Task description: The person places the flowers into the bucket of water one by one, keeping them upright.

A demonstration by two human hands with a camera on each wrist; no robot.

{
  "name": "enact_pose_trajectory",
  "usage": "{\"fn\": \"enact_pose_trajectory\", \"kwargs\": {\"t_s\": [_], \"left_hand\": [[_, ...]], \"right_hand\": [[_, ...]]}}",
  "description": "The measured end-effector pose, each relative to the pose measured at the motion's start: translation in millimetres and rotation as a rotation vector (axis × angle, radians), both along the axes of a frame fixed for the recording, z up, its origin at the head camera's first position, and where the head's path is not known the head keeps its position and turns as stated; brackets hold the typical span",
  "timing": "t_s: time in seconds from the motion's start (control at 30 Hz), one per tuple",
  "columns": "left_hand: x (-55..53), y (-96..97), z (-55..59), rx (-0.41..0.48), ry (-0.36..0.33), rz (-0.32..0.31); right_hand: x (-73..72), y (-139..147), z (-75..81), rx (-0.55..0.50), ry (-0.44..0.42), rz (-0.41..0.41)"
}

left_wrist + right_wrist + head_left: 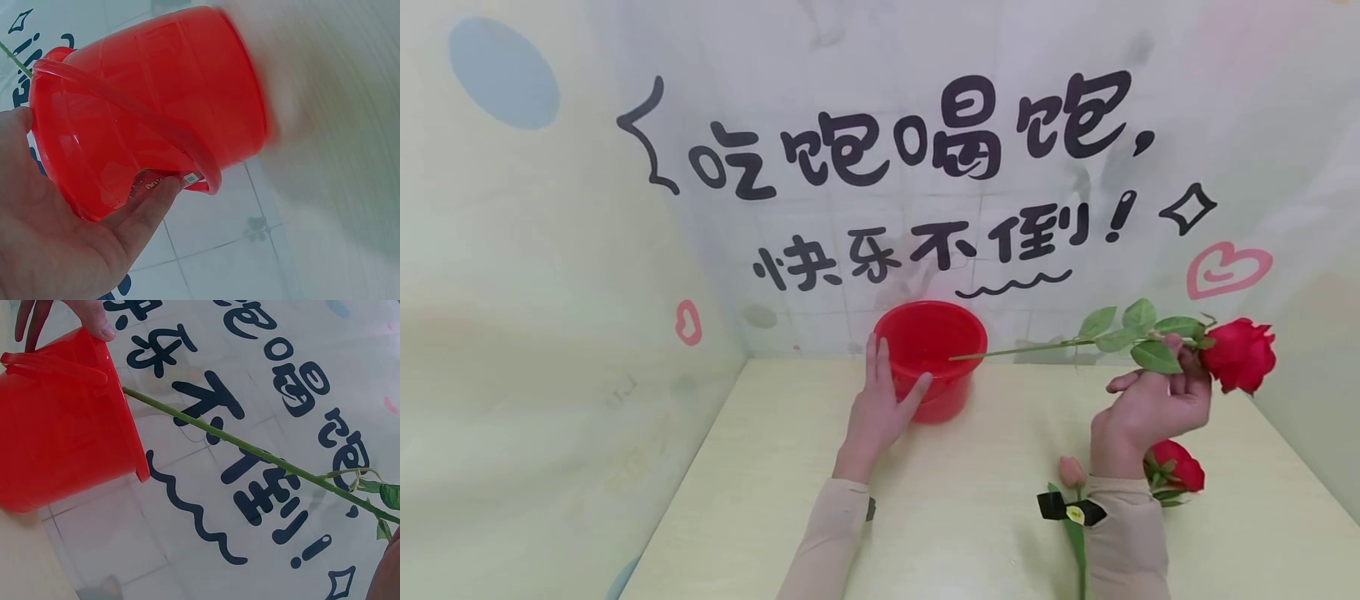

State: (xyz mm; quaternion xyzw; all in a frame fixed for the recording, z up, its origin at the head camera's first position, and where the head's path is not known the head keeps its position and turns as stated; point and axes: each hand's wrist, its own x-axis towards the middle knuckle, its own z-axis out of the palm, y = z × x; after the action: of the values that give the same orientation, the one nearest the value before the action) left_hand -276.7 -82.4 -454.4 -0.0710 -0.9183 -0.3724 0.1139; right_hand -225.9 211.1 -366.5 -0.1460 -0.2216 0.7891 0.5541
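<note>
Pale counter [985, 508], behind it a whitish wall covering [850, 50], 2 lines of black Chinese writing [942, 237], 2 pink hearts [1225, 273], blue oval [505, 73] at upper left

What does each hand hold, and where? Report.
Right hand: a red rose, by the stem near its bloom. Left hand: the red bucket, around its upper side.

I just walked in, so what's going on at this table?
A person's left hand grips a round red plastic bucket on a pale table. The right hand holds a long-stemmed red rose, its stem end at the bucket's mouth. Another red flower and a pale pink tulip lie on the table.
</note>
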Motion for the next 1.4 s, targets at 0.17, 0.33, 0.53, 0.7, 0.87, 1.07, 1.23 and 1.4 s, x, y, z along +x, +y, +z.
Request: {"fn": "enact_pose_trajectory", "kwargs": {"t_s": [0.17, 0.33, 0.53, 0.7, 0.87, 1.07, 1.23, 1.4], "left_hand": [[-0.4, 0.2, -0.4, -0.004, -0.001, 0.0], [-0.2, 0.3, -0.6, -0.013, -0.003, 0.001], [0.3, 0.2, -1.0, -0.014, -0.007, 0.002], [0.2, 0.1, -1.7, -0.014, -0.002, 0.001], [-0.1, 0.0, -1.9, -0.013, -0.002, 0.002], [-0.7, -0.1, -1.1, -0.013, 0.004, 0.0], [-0.2, 0.3, -0.8, -0.018, -0.003, -0.001], [-0.3, 0.6, -0.7, -0.025, 0.001, 0.006]], "right_hand": [[-1.8, -3.3, -1.9, 0.008, -0.012, 0.005], [-3.7, -6.6, -3.2, 0.02, -0.029, 0.012], [-6.3, -10.6, -6.1, 0.037, -0.064, 0.034], [-10.7, -13.7, -12.7, 0.06, -0.091, 0.051], [-16.1, -17.7, -18.8, 0.068, -0.112, 0.07], [-16.8, -25.3, -20.1, 0.107, -0.153, 0.088], [-16.9, -32.5, -22.4, 0.138, -0.17, 0.092], [-19.4, -40.4, -27.0, 0.185, -0.219, 0.105]]}}
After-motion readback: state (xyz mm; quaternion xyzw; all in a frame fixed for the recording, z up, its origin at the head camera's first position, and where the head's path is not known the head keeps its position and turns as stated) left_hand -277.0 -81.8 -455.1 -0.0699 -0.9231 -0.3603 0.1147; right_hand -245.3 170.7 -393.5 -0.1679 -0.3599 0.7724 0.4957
